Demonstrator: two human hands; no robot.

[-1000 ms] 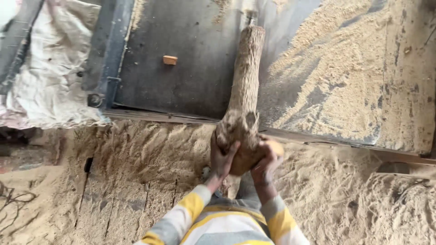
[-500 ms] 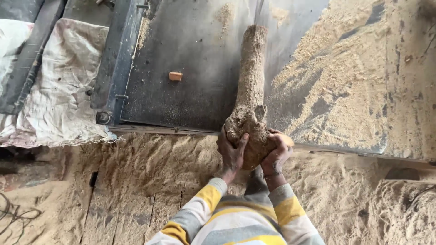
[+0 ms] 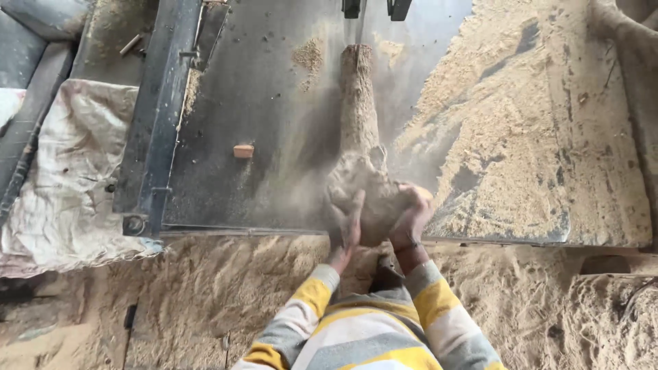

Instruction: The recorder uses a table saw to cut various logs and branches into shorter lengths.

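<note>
A rough, bark-covered log [image 3: 358, 130] lies lengthwise on a dark metal saw table [image 3: 253, 137], its far end at the thin upright blade [image 3: 362, 20]. My left hand [image 3: 345, 229] grips the left side of the log's thick near end. Pressed against the right side of that same end is my right hand [image 3: 411, 219]. Both arms wear yellow, grey and white striped sleeves. Dust blurs the air around the log's near end.
Thick sawdust [image 3: 521, 130] covers the right half of the table and the ground below. A small orange wood block [image 3: 243, 151] rests on the table left of the log. A dirty white sack [image 3: 65, 178] lies at the left beside a dark metal rail [image 3: 154, 123].
The log has slid farther along the table toward the blade with both hands still on its near end. More sawdust hangs in the air, and the view has shifted closer.
</note>
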